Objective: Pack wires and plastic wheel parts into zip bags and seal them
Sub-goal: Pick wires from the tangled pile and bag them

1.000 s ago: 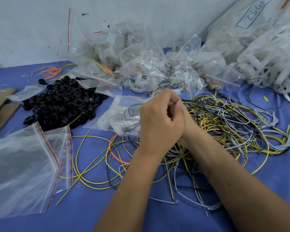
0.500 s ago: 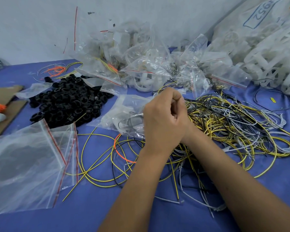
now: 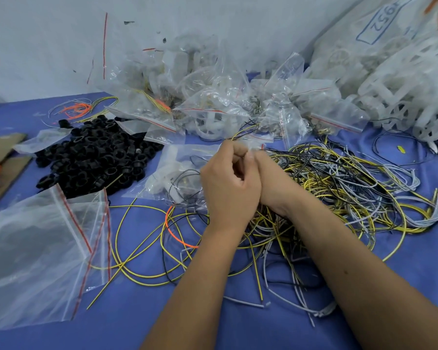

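My left hand (image 3: pixel 228 185) and my right hand (image 3: pixel 272 183) meet at the middle of the blue table, fingers curled. Between them they pinch the top edge of a small clear zip bag (image 3: pixel 172 173), which lies to their left and holds white plastic parts and dark wires. Thin yellow and black wire ends (image 3: pixel 247 128) stick up just beyond the fingertips. A big tangle of yellow, black and grey wires (image 3: pixel 352 188) lies right of the hands. Loose yellow and orange wire loops (image 3: pixel 142 248) lie under my left forearm.
A heap of black plastic rings (image 3: pixel 94 157) sits at the left. Empty red-striped zip bags (image 3: pixel 36 248) lie at the front left. Filled bags (image 3: pixel 213 102) pile up at the back, white wheel parts (image 3: pixel 402 92) at the back right, cardboard (image 3: pixel 5 173) at the far left.
Both hands stay together on the bag top, with the fingers shifting slightly along it. The camera has moved a little; the table's contents have not moved.
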{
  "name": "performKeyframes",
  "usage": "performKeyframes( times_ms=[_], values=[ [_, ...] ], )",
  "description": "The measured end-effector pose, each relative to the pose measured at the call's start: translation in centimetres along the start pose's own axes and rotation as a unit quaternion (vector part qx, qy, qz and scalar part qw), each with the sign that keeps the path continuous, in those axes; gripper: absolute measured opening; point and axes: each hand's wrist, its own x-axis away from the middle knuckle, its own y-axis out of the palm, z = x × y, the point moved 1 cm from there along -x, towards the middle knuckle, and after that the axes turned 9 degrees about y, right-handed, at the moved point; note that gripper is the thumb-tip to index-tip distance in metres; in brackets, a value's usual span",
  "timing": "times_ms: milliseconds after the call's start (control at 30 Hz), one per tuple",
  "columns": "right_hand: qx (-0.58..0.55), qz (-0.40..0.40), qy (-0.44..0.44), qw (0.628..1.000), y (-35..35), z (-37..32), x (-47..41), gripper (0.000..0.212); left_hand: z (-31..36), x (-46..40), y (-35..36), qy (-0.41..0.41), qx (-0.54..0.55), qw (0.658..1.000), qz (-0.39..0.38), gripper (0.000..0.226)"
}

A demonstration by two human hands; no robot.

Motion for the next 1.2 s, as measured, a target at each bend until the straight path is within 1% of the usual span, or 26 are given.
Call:
performKeyframes(
  times_ms=[33,100,200,267,333,433,500,567,633,700,767,833,900,967,1033,1100,1133,1200],
  values=[
    [0.022,0.003,0.008,1.0,-0.4,-0.2,-0.1,0.02,-0.3,0.0,0.1,-0.013,0.002,1.0,-0.006,0.007],
    [0.03,0.01,0.016,0.999,-1.3,-0.3,0.0,0.015,-1.1,0.0,0.3,-0.047,0.011,0.998,-0.028,0.008],
    [0.06,0.034,0.003,0.998,-2.6,0.3,0.2,0.015,-2.4,0.3,0.7,-0.116,0.019,0.989,-0.091,0.012],
    [0.012,0.06,0.025,0.998,-3.8,0.9,0.5,0.017,-3.0,0.4,0.8,-0.149,-0.004,0.979,-0.14,0.016],
    [-0.018,0.096,0.033,0.995,-5.4,1.5,0.7,0.01,-3.4,0.4,0.9,-0.164,-0.038,0.969,-0.178,0.018],
    [0.05,0.122,0.023,0.991,-8.2,2.3,1.1,0.008,-3.6,0.2,0.6,-0.155,-0.106,0.956,-0.224,0.016],
    [0.123,0.107,0.027,0.986,-9.9,2.8,1.6,0.006,-3.7,0.1,0.3,-0.147,-0.165,0.945,-0.242,0.013],
    [0.192,0.08,0.029,0.978,-11.1,3.0,2.0,0.006,-3.8,-0.1,-0.1,-0.163,-0.203,0.936,-0.236,0.012],
    [0.213,0.052,0.025,0.975,-11.8,3.0,2.4,0.01,-3.7,-0.2,-0.2,-0.185,-0.21,0.934,-0.223,0.011],
    [0.191,0.023,0.014,0.981,-12.0,2.7,2.7,0.012,-3.5,-0.3,-0.1,-0.191,-0.193,0.941,-0.202,0.009],
    [0.154,-0.002,0.005,0.988,-11.6,2.6,2.8,0.014,-2.7,-0.3,0.0,-0.17,-0.153,0.958,-0.173,0.011],
    [0.152,-0.006,-0.001,0.988,-10.9,2.6,2.6,0.014,-1.6,-0.3,0.3,-0.105,-0.11,0.978,-0.144,0.013],
    [0.17,0.008,-0.008,0.985,-10.4,2.9,2.3,0.013,-0.4,-0.1,0.6,-0.037,-0.049,0.986,-0.153,0.016],
    [0.185,0.046,-0.019,0.982,-10.2,3.3,2.2,0.011,0.5,0.5,1.3,0.015,-0.005,0.975,-0.222,0.02],
    [0.177,0.088,-0.026,0.98,-10.3,3.7,2.1,0.006,1.1,1.4,2.1,0.059,-0.004,0.947,-0.317,0.028],
    [0.143,0.108,-0.022,0.984,-10.3,4.0,2.1,0.006,1.2,2.3,2.8,0.082,-0.02,0.917,-0.389,0.039],
    [0.133,0.114,-0.019,0.984,-10.2,4.1,2.0,0.008,1.2,2.5,3.0,0.083,-0.027,0.909,-0.408,0.043],
    [0.135,0.123,-0.018,0.983,-9.9,4.3,1.9,0.012,0.9,2.6,3.0,0.074,-0.028,0.906,-0.415,0.045]
  ],
)
